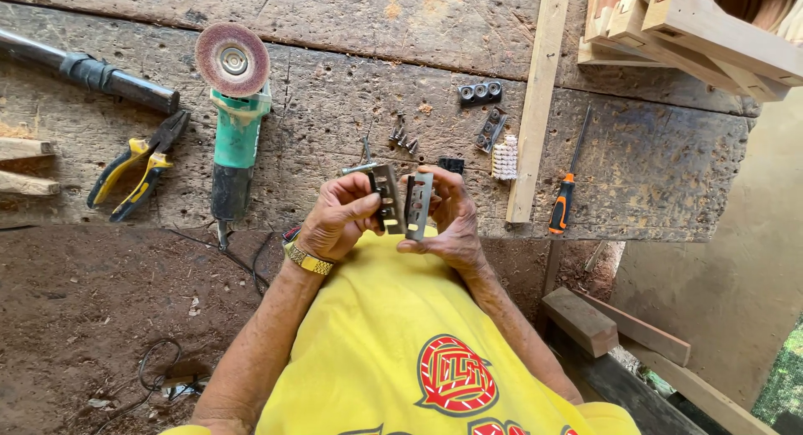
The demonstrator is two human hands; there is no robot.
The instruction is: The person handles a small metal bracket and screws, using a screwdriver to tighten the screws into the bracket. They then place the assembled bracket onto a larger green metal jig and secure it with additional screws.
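Note:
My left hand (339,219) grips a flat slotted metal plate (387,197) by its lower edge. Close beside it, my right hand (452,219) holds a second, similar metal plate (418,205) upright by its edges. The two plates stand almost side by side, just apart, above the front edge of a worn wooden workbench (351,84). A gold-coloured watch band (308,259) is on my left wrist, and my yellow shirt (393,351) fills the lower middle of the view.
On the bench lie a green angle grinder (236,117), yellow-handled pliers (138,167), a dark pipe (92,74), several loose screws (403,137), small black metal pieces (481,92), an orange-handled screwdriver (565,188) and a wooden strip (535,100). Wooden frames (694,29) sit top right. Dirt floor with cables (159,368) lies below left.

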